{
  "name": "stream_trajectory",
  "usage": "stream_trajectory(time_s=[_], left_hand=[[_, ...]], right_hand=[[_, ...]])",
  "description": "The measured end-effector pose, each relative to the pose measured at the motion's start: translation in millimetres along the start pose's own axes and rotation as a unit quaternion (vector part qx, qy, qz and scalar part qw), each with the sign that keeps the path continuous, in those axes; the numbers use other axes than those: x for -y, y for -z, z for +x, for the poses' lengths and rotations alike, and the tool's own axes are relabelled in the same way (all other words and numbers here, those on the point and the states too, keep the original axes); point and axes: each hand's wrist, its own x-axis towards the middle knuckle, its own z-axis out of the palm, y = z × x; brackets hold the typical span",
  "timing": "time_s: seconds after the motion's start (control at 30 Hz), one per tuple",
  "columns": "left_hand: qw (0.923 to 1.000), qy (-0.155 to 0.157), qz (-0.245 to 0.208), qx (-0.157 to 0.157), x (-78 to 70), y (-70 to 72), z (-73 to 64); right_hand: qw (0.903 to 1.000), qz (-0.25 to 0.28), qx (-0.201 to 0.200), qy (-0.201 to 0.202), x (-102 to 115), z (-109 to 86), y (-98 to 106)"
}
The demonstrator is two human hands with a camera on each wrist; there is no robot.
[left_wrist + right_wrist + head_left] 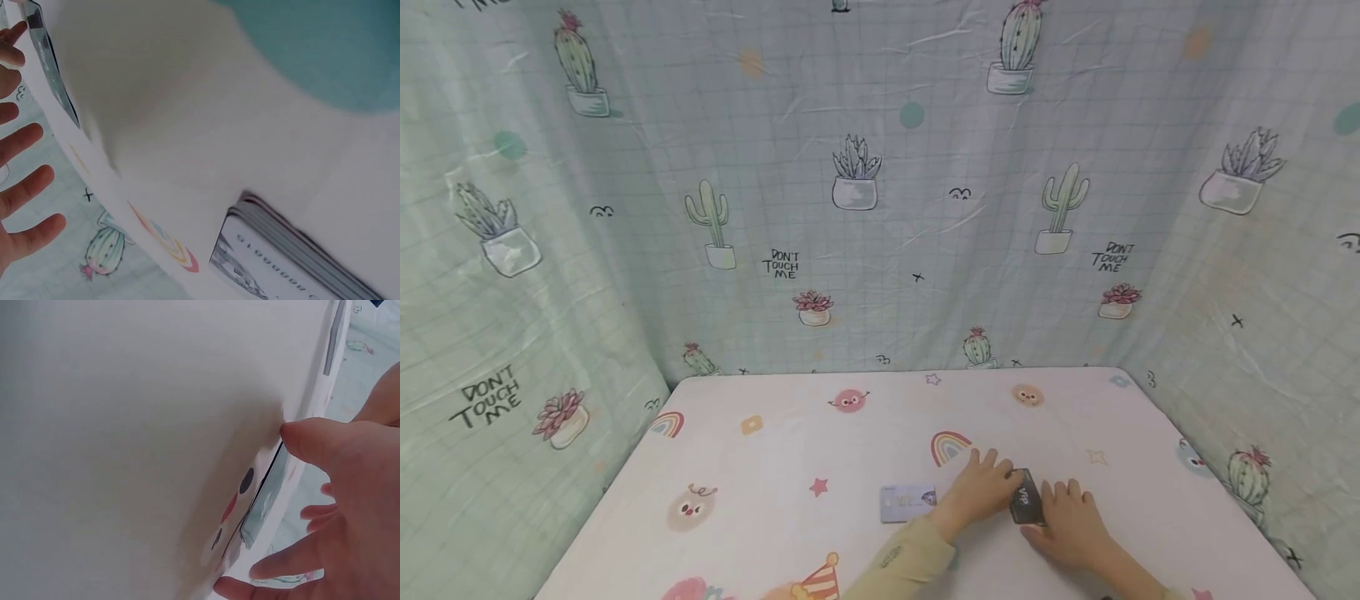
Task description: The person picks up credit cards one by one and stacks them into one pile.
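A black card marked VIP (1027,497) lies on the white table between the two hands. My left hand (979,493) reaches in from the left, its fingertips right at the card's upper left edge. On the other side is my right hand (1070,523), its thumb close to the card's lower corner and its fingers spread beyond the right edge. The right wrist view shows that right hand (362,475) with thumb and fingers apart around the dark, glossy card (265,494). Separated fingers (25,190) appear at the left wrist view's left border, below the card (50,65).
A neat stack of silver cards (901,503) lies left of the left hand, partly overlapped by it in the head view. The table cover (760,475) carries printed rainbows, stars and faces. Cactus-print curtains (880,250) stand behind the table and along both sides.
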Motion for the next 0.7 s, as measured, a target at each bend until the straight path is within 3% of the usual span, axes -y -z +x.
stream_trajectory(time_s=[0.17,0.43,0.7], left_hand=[[1.0000,0.005,-0.004,0.004,-2.1,-5.3,0.6],[0.9985,0.004,0.005,0.054,-6.9,-7.6,4.6],[0.9976,0.002,0.003,0.069,-8.8,-10.3,6.4]], right_hand=[[1.0000,-0.006,0.003,-0.005,0.5,-0.8,-1.4],[1.0000,-0.003,0.006,-0.004,0.9,-1.3,0.2],[1.0000,0.001,0.008,-0.001,2.8,0.3,1.9]])
